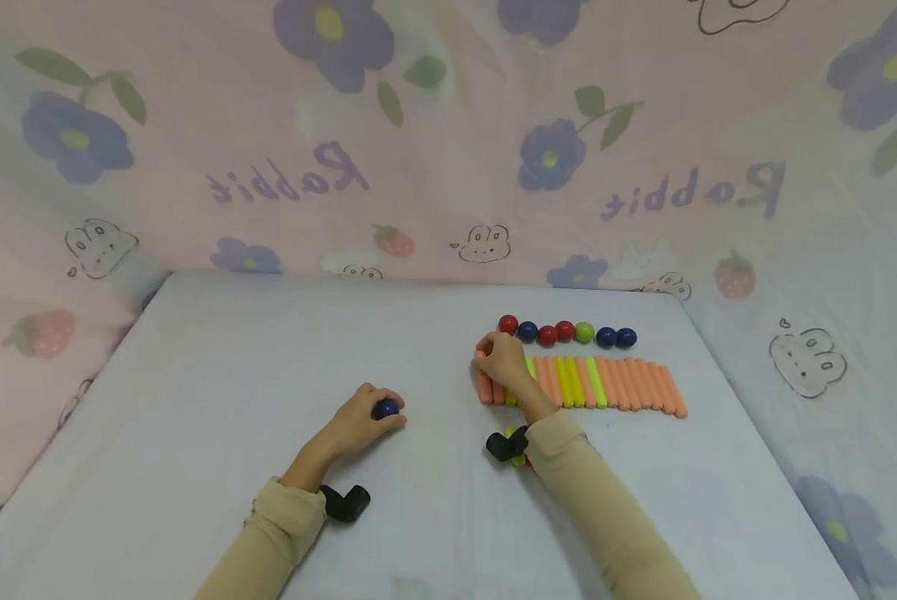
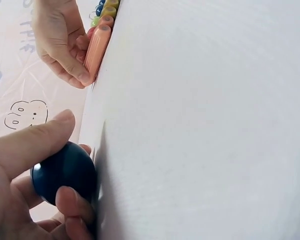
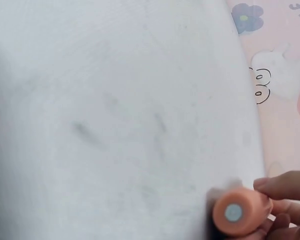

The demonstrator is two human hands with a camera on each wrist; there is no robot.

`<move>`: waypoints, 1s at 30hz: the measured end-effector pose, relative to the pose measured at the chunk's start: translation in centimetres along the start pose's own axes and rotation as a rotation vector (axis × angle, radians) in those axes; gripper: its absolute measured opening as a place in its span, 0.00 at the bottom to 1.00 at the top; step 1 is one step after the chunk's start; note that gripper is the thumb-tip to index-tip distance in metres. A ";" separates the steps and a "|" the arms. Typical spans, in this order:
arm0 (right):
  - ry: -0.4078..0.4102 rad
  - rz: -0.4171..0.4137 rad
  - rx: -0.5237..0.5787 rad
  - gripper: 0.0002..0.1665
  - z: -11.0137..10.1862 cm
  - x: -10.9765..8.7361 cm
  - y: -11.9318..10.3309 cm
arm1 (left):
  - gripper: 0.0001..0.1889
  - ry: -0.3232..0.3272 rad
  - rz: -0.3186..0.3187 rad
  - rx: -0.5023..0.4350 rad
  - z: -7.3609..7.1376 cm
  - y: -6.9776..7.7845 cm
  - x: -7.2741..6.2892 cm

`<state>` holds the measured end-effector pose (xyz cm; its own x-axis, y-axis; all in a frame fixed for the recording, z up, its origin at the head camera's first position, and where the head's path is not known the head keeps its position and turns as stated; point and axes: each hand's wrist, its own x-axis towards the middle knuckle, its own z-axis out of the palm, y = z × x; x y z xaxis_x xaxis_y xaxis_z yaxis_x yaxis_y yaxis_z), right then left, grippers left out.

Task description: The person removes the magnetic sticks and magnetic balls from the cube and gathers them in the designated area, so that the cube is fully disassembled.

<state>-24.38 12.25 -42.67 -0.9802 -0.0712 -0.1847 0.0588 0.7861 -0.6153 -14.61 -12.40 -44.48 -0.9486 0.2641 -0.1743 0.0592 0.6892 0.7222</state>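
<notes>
On the left of the table, my left hand (image 1: 358,423) holds a dark blue ball (image 1: 385,408). The left wrist view shows thumb and fingers curled round this ball (image 2: 65,172), low against the white surface. Farther right, my right hand (image 1: 505,360) is at the left end of a row of sticks (image 1: 628,383), mostly orange with some yellow and green. Thumb and fingers pinch the far part of the endmost orange stick (image 3: 240,212), whose near end has a pale round centre. Part of the row is hidden behind this hand.
Behind the sticks lies an uneven line of balls (image 1: 564,331) in red, dark blue and green. Something yellow-green (image 1: 518,459) shows partly beneath the right wrist's black camera mount (image 1: 503,448). A printed curtain (image 1: 433,167) stands behind the white table (image 1: 193,400).
</notes>
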 end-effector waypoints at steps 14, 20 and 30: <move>0.020 -0.016 -0.012 0.17 0.2 0.0 0.2 | 0.13 0.008 0.016 -0.012 0.2 -0.2 0.2; 0.014 0.007 -0.022 0.19 0.1 -0.5 0.1 | 0.14 -0.022 0.027 -0.023 0.4 -0.2 0.2; 0.086 -0.124 0.017 0.18 0.6 -3.0 0.0 | 0.16 0.027 0.043 -0.056 0.0 0.0 1.0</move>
<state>-21.33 12.14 -42.56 -0.9927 -0.1133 -0.0409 -0.0608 0.7643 -0.6419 -15.58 -12.16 -44.64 -0.9537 0.2738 -0.1244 0.0836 0.6387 0.7649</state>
